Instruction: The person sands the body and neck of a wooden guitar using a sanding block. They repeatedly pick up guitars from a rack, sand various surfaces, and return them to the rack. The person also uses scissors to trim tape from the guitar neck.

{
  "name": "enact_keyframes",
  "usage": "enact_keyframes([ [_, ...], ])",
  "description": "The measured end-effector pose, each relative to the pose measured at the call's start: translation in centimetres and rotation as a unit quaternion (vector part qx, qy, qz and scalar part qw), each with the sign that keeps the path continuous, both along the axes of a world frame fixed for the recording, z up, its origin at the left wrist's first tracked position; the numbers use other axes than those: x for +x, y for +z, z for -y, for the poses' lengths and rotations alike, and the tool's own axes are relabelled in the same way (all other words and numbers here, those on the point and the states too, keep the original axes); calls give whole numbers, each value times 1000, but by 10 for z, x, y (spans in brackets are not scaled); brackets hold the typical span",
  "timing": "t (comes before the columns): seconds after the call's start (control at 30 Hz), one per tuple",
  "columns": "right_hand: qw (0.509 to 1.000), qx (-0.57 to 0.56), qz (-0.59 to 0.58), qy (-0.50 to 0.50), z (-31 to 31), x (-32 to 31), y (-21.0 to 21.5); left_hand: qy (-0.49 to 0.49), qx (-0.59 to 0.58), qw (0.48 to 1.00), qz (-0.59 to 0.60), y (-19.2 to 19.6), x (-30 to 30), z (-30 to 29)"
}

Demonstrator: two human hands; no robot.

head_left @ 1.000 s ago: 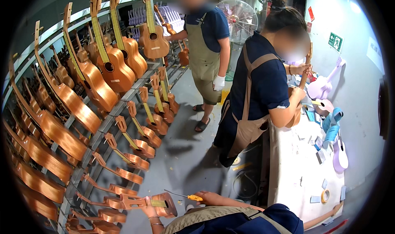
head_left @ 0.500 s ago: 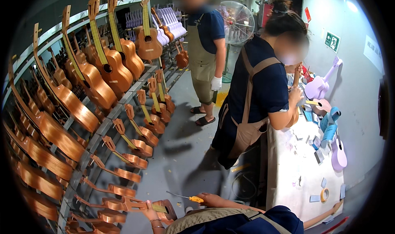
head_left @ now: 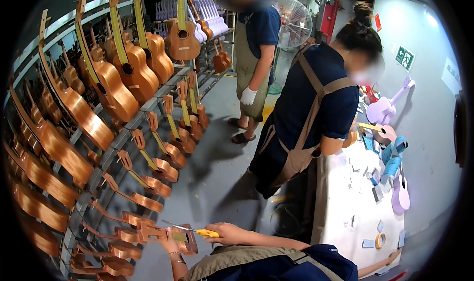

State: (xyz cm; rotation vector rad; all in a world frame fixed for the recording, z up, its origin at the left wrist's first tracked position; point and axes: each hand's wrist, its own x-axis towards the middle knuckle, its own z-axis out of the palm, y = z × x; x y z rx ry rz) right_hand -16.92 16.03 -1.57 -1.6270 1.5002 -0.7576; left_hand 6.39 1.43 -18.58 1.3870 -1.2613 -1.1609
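Down at the bottom edge of the view, beside the lower end of the rack, the person's left hand is curled around a small brown instrument headstock, holding it tilted with its face turned up. Their right hand is pinched tight on the yellow handle of a thin-bladed tool, whose metal tip reaches left across the headstock toward the rack; whether the tip touches the wood I cannot tell. Just beside the left hand, rows of unfinished brown ukuleles hang by their necks on the rack's bars, with bigger glossy guitars on the tiers above. Further out, a co-worker in a dark shirt and tan apron bends over a white workbench, where purple and blue instruments sit along its far edge and a roll of tape lies near its front corner. Another person wearing a white glove stands in the aisle beyond. To my eye the danger is a slip: the blade points toward the holding fingers and the neighbouring glossy bodies, so a skid could nick skin or scratch a finish
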Motion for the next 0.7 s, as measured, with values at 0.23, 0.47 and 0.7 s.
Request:
enact_keyframes([
  [0.23,977,186,-60,85,-10,-15,-28,48,-25,997,-59,47,-5,16],
  [0.47,982,170,-40,65,9,-23,5,51,-82,984,-147,68,-21,20],
  [0.7,981,191,-35,-21,-2,-42,-20,181,-117,953,-215,136,-25,19],
])
